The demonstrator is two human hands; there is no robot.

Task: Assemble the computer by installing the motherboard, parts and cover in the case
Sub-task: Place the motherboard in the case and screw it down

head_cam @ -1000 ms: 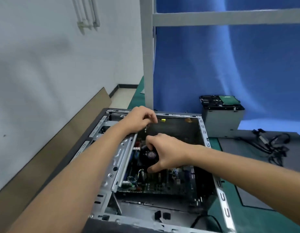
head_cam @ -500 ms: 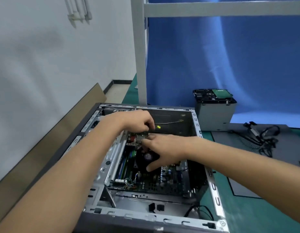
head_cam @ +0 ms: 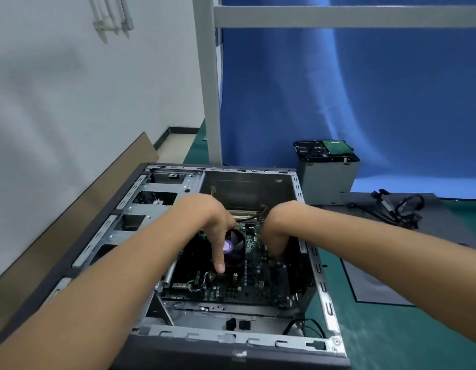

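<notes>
Motherboard (head_cam: 231, 288) lies flat on the floor of the open case (head_cam: 323, 287), directly under both hands, and fills most of the well between the case's metal walls. Its round cooler fan (head_cam: 235, 245) sits between the two hands, just beside the left one.

Left hand (head_cam: 205, 217) reaches down into the case with its fingers (head_cam: 218, 252) held straight and pointing down. It holds nothing, and the tip of the longest finger ends at the board beside the heatsink fins, on the near side of the fan.

Right hand (head_cam: 278, 225) bends down at the wrist over the board's right edge, close to the case wall. Its fingers go down out of sight, so whether they grip anything cannot be told.

Left of the left hand, the case's bare drive-bay frame (head_cam: 151, 201) runs along the side. Near the person, below both hands, a black cable (head_cam: 306, 327) loops in the case corner.

Beyond the right hand, outside the case, a grey metal cage (head_cam: 327, 180) stands with a hard drive (head_cam: 325, 149) in its top. Further right of that hand, a bundle of loose black cables (head_cam: 402, 206) lies on a grey panel (head_cam: 375, 279) on the green mat (head_cam: 391, 340).
</notes>
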